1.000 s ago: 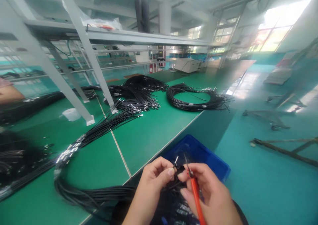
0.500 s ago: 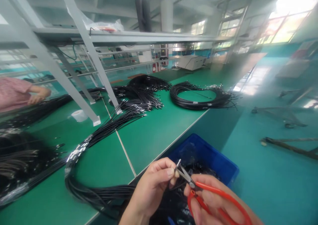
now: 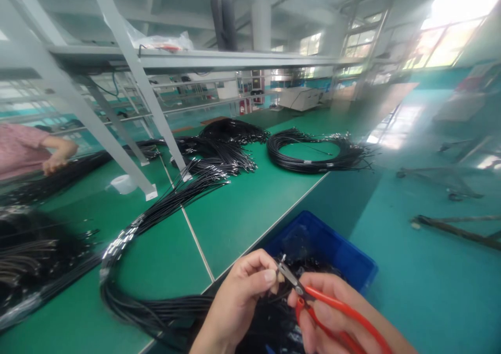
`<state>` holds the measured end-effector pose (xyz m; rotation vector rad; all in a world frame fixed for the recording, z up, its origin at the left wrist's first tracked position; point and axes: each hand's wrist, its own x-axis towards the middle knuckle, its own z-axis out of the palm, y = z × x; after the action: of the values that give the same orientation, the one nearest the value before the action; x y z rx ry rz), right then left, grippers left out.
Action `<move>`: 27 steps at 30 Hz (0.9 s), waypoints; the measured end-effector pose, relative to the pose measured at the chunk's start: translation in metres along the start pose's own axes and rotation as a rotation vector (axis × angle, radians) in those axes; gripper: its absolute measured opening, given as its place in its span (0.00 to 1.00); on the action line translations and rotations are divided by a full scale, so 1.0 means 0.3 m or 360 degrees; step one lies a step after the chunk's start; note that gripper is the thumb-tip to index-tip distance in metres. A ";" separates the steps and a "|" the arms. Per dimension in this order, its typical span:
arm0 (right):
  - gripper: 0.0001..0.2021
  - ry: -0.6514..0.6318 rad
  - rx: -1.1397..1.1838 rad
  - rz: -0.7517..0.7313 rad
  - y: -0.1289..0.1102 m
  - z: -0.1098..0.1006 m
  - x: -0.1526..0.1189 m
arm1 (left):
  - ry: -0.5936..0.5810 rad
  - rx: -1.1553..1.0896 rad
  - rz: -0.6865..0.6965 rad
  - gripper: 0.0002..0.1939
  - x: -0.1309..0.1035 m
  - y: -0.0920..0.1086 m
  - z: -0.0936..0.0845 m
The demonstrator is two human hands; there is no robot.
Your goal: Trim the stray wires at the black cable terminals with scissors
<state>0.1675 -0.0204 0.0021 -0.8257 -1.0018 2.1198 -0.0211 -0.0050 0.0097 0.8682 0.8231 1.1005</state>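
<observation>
Between the thumb and fingers of my left hand (image 3: 242, 291), a thin black cable end with a silvery tip (image 3: 283, 258) is pinched. My right hand (image 3: 334, 304) grips red-handled scissors (image 3: 344, 305), with its fingers around the handles. The blades are nearly together and meet the cable end just beyond my left fingertips. A thick bundle of black cables (image 3: 156, 307) curves over the green table (image 3: 219, 234) toward my left wrist. Below both hands is a blue bin (image 3: 348, 255), with dark pieces and clear plastic inside.
A coiled cable bundle (image 3: 289, 163) and more cable piles (image 3: 230, 131) lie further back. White shelf posts (image 3: 164, 119) rise from the table, near a white roll (image 3: 123, 183). At the left, a person in a pink top (image 3: 19, 148) has a hand on cables.
The scissor blades have closed from apart to nearly together at the cable end. At the left, the other person's hand has moved slightly down.
</observation>
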 end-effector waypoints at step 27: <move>0.11 0.0538 0.0049 -0.0584 -0.094 -0.030 -0.049 | 0.0102 0.1989 0.0369 0.03 0.122 -0.028 0.059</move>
<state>0.1910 -0.0138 0.0244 -0.8735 -0.8619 1.6183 0.0068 0.0252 0.0052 1.9970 1.5182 0.7219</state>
